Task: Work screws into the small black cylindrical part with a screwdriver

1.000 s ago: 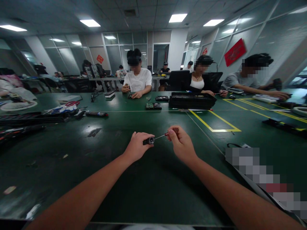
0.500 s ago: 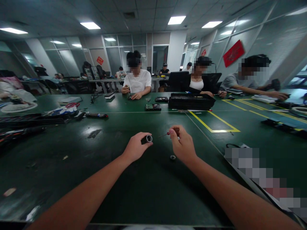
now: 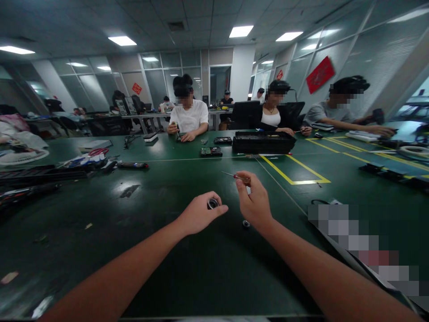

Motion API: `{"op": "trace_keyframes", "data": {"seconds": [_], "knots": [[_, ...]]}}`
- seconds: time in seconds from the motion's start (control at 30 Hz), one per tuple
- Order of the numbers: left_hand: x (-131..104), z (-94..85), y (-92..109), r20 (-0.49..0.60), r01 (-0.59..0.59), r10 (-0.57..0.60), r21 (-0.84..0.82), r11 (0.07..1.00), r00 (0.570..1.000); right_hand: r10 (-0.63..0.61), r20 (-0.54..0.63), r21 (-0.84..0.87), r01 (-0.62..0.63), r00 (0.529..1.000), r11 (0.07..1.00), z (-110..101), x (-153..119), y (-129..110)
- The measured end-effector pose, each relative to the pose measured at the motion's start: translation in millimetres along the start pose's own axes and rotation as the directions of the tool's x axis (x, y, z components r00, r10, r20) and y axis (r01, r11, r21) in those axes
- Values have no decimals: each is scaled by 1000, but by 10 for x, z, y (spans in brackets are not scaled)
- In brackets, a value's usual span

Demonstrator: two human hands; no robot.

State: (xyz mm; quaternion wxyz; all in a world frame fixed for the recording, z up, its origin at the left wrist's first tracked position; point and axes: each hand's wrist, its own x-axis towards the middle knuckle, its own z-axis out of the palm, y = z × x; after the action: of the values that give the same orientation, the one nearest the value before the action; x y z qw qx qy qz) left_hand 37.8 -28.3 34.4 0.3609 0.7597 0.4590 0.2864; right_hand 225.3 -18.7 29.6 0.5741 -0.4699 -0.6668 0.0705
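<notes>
My left hand is closed around a dark cylindrical part, whose round, light-rimmed end shows between thumb and fingers. To its right, my right hand grips a thin screwdriver by its reddish handle. The metal shaft points left, above the cylindrical part and apart from it. A small round part lies on the green tabletop just below my right hand.
Beyond my hands lie a green circuit board and a long black case. A pen-like tool and red-handled scissors are at the left. Several people sit across the table. A pixelated sheet lies right.
My left hand has moved slightly right and down, its fingers wrapping further over the cylindrical part. The screwdriver's tip has swung upward, and the view has shifted a little.
</notes>
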Motion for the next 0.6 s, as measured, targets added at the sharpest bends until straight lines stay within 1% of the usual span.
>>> {"op": "trace_keyframes", "data": {"seconds": [0.07, 0.13, 0.2, 0.27, 0.33, 0.4, 0.5, 0.6], "knots": [[-3, 88, 123, 138, -45, 32, 91, 995, 990, -16, -5, -5, 16, 1000, 1000, 1, 0, 5], [28, 196, 194, 267, -115, 73, 143, 983, 961, -31, -15, -2, 31, 999, 1000, 2, -1, 18], [94, 312, 212, 351, -166, 90, 195, 967, 932, -41, -27, 5, 41, 999, 999, 1, -1, 35], [181, 421, 193, 383, -184, 70, 272, 945, 921, -44, -36, 8, 44, 998, 999, 0, -2, 47], [264, 514, 161, 381, -189, 40, 363, 912, 924, -40, -29, 5, 40, 999, 999, -2, -1, 51], [322, 582, 140, 389, -230, 47, 439, 869, 920, -40, -20, 7, 40, 999, 999, -6, 2, 48], [339, 628, 155, 405, -304, 96, 490, 817, 909, -41, -17, 16, 41, 999, 999, -13, 9, 35], [297, 618, 200, 412, -333, 112, 516, 789, 904, -29, -4, 25, 29, 1000, 999, -17, 13, 23]]}}
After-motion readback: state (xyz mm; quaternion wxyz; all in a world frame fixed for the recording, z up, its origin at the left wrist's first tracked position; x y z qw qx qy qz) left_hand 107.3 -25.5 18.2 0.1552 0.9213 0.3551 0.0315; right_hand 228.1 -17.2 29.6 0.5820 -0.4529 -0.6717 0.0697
